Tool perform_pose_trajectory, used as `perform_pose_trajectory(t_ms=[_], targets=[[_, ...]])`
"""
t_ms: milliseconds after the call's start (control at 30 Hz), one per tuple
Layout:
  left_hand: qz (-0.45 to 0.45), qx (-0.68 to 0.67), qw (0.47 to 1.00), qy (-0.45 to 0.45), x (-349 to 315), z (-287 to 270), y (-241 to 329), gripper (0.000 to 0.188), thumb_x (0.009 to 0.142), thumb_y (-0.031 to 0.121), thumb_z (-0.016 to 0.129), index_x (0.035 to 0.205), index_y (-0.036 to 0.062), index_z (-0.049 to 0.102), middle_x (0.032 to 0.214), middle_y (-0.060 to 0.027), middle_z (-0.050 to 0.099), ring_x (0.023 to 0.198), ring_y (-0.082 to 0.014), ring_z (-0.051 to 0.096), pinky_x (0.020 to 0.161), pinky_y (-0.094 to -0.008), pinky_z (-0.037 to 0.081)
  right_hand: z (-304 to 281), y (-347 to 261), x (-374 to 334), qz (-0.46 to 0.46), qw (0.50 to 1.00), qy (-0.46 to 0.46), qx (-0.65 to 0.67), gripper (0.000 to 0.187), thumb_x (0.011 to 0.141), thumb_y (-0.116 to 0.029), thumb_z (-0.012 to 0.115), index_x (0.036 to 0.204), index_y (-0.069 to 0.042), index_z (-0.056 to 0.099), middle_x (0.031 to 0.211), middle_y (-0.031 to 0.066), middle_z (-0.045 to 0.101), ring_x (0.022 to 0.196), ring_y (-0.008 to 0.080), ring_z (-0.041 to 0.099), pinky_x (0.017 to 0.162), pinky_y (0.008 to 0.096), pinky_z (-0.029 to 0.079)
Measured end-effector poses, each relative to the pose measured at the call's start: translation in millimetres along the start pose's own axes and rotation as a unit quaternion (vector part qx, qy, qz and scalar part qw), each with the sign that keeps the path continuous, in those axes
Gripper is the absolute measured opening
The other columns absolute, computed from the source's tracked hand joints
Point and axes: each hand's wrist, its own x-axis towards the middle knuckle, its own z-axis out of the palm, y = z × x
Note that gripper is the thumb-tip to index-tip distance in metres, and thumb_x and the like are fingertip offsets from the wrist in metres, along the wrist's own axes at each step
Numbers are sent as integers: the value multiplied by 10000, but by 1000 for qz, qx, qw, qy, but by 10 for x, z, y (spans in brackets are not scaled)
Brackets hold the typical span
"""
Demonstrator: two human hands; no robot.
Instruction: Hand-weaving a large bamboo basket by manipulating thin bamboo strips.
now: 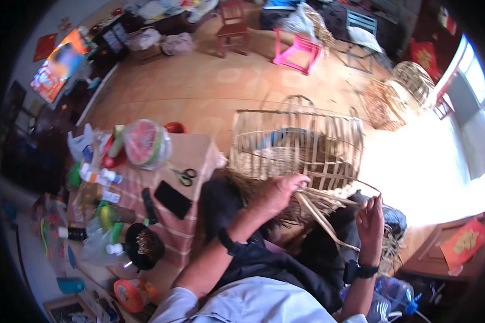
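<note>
A half-woven basket (pixel 299 162) of tan plant strips lies in front of my knees, its open lattice of slats facing up and away. My left hand (pixel 283 192) is closed at its near edge, with the fingertips pinching a flat weaving strip (pixel 319 216). The strip hangs in loops between my two hands. My right hand (pixel 370 218) is raised to the right of the basket, its thumb and forefinger pinched at a thin strip that bends near the fingertips. Something blue shows through the slats inside the basket.
At my left a cloth-covered table (pixel 196 148) carries scissors (pixel 184 176), a black phone (pixel 172 199), a wrapped cut watermelon (pixel 144 143), bottles and a dark bowl (pixel 144 246). A pink stool (pixel 298 51), a red chair (pixel 232 27) and woven baskets (pixel 385 105) stand farther off.
</note>
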Motion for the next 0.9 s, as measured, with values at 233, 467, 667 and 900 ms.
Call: perform_pose_trajectory(t_ms=[233, 467, 667, 900], targets=[[-86, -34, 993, -68, 133, -128, 137, 292, 946, 39, 570, 1220, 101, 652, 1010, -161, 735, 956, -271, 721, 854, -349, 551, -369, -138, -54, -41, 996, 0, 83, 277, 1085, -313, 460, 986, -98, 606, 925, 50, 680, 497, 69, 368, 512, 224, 356], [-125, -70, 989, -43, 126, -73, 121, 224, 910, 55, 628, 1128, 36, 582, 991, -138, 732, 966, -267, 716, 857, -351, 541, -409, -223, -141, -104, 989, -22, 98, 225, 1073, -251, 489, 1076, -56, 599, 1050, 88, 644, 654, 108, 492, 622, 246, 457], [-63, 15, 997, -34, 119, 6, 112, 141, 915, 43, 556, 1050, 8, 538, 932, -235, 673, 943, -440, 641, 796, -485, 497, 107, -528, -181, -123, 980, -19, -153, 343, 1052, -195, 513, 1303, 33, 562, 1207, 165, 629, 706, 146, 603, 543, 235, 490], [-20, 10, 1000, 21, 74, 138, 9, 61, 895, 22, 549, 948, 12, 519, 825, -222, 612, 834, -447, 617, 704, -500, 467, 1035, -231, -477, 9, 874, 27, -486, 215, 917, -169, 725, 928, 42, 683, 815, 92, 691, 589, 173, 643, 530, 284, 477]])
